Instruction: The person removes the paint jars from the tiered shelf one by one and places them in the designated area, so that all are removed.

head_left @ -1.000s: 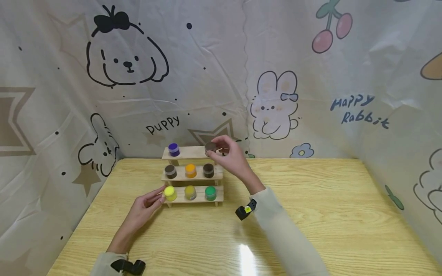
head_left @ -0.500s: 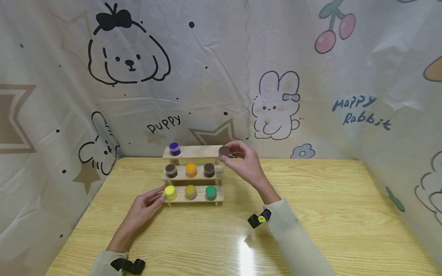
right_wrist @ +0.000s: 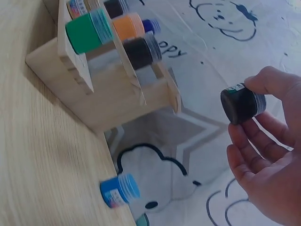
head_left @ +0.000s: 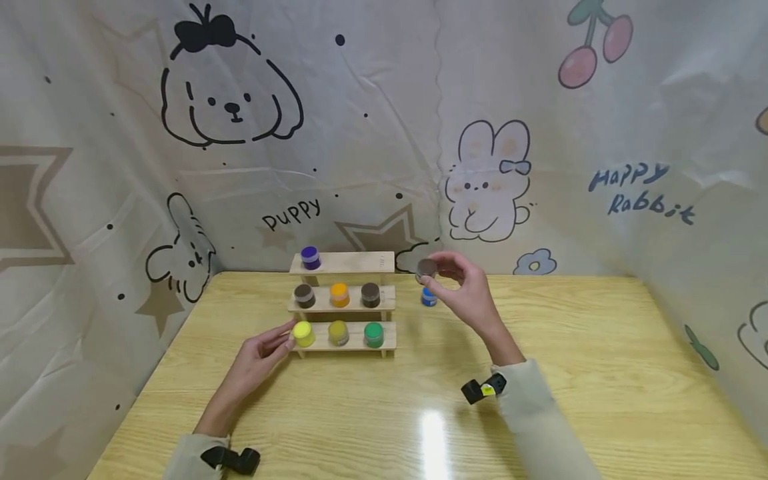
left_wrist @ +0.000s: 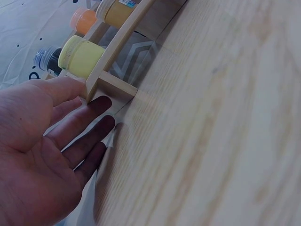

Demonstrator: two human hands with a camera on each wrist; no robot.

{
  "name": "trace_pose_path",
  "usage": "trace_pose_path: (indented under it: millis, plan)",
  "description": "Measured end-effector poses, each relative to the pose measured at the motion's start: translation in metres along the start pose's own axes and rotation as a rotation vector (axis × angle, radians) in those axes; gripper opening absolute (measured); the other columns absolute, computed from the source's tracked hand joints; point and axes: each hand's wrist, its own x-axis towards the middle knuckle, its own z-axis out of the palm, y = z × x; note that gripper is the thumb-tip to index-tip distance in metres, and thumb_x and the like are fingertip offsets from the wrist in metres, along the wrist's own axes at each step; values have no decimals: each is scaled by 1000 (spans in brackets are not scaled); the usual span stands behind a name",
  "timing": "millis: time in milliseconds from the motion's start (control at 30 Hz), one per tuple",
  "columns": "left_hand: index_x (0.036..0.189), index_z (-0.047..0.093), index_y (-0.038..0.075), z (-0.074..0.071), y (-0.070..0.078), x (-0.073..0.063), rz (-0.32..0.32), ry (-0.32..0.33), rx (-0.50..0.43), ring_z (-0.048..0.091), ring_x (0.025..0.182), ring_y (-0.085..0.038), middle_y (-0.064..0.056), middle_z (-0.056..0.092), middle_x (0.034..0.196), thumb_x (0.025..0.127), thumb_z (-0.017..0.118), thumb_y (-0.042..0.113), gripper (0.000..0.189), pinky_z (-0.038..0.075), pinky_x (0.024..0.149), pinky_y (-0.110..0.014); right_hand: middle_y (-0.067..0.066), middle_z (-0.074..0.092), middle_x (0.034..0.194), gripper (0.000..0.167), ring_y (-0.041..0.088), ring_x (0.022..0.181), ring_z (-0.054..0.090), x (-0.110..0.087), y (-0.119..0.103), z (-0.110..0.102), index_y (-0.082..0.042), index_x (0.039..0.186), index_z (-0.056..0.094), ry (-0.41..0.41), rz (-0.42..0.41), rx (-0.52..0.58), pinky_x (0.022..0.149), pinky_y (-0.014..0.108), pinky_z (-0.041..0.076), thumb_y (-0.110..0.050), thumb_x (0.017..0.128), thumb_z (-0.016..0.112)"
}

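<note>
The right hand (head_left: 471, 293) has hold of a small dark jar (head_left: 427, 268): thumb and fingertips pinch it from two sides, and the gap between them is only as wide as the jar. This small dark jar is in the air, apart from the bench (head_left: 342, 413), at about 2 o'clock from the middle of the wooden stand (head_left: 357, 262). At 3 o'clock, near the far edge of the bench, there stands a blue jar (head_left: 429, 298) (in the head view its top is partly covered by the right hand).

The left hand (head_left: 261, 357) is at 8 o'clock from the stand. Its fingers are rather straight and loosely spread, and its thumb touches the end of the lowest shelf, just beside the yellow jar (head_left: 303, 334).

The stand has three shelves. On the top one, at 11 o'clock, is a purple jar (head_left: 310, 257). On the middle one, an orange jar (head_left: 339, 295) stands between a brownish jar (head_left: 304, 295) at 9 o'clock and a black jar (head_left: 370, 295) at 3 o'clock. On the lowest, after the yellow one, come a mustard jar (head_left: 339, 333) at 6 o'clock and a green jar (head_left: 374, 335) at 4 o'clock.

Behind hangs a pale curtain (head_left: 372, 153), with a rabbit drawing (head_left: 489, 193) at 2 o'clock.
</note>
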Motion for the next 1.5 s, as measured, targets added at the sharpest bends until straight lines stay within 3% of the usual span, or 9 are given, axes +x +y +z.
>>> trace_pose_path:
  millis: [100,267,500,700,1067,1300,1500]
  plan:
    - [147,53,-2,0,0,0,-2,-2,-7,60,115,4,-19,52,150,104,64,19,49,49,93,-15,16,67,118,36,26,109,63,-2,3,-8,2,124,65,6,15,0,99,35,52,-3,91,78]
    - [147,54,-1,1,2,1,-13,-4,1,61,116,2,-17,53,150,104,64,21,49,49,93,-15,16,67,117,35,26,109,63,-5,7,-22,2,123,65,39,12,14,100,39,52,-4,91,78]
    - [147,53,0,-1,6,1,-11,-10,19,62,120,-8,-16,53,149,104,64,23,50,49,93,-15,17,65,119,35,21,108,62,-4,10,-36,4,124,64,77,16,17,98,31,53,-1,92,76]
    - [147,54,-1,-2,7,1,-10,-12,10,61,117,-1,-17,53,149,104,65,21,49,49,93,-15,17,65,120,35,16,108,63,-6,13,-44,4,126,64,98,4,16,95,22,53,-2,93,75]
    - [147,54,0,-2,7,1,-30,-3,39,61,117,-1,-16,54,149,104,64,25,51,48,93,-14,16,66,121,35,13,108,64,-4,17,-58,2,126,66,123,1,12,95,22,53,-5,94,76]
    - [148,54,1,0,6,0,-49,10,60,62,116,-2,-16,55,148,104,65,26,52,48,93,-14,18,66,121,34,15,108,64,-4,29,-63,4,124,66,123,39,-7,97,25,53,-7,93,77]
    - [148,53,1,0,4,0,-51,13,52,60,115,3,-16,54,148,104,65,25,52,47,93,-14,20,65,122,37,16,108,63,-4,45,-64,5,125,65,115,118,-30,97,24,53,-9,94,77]
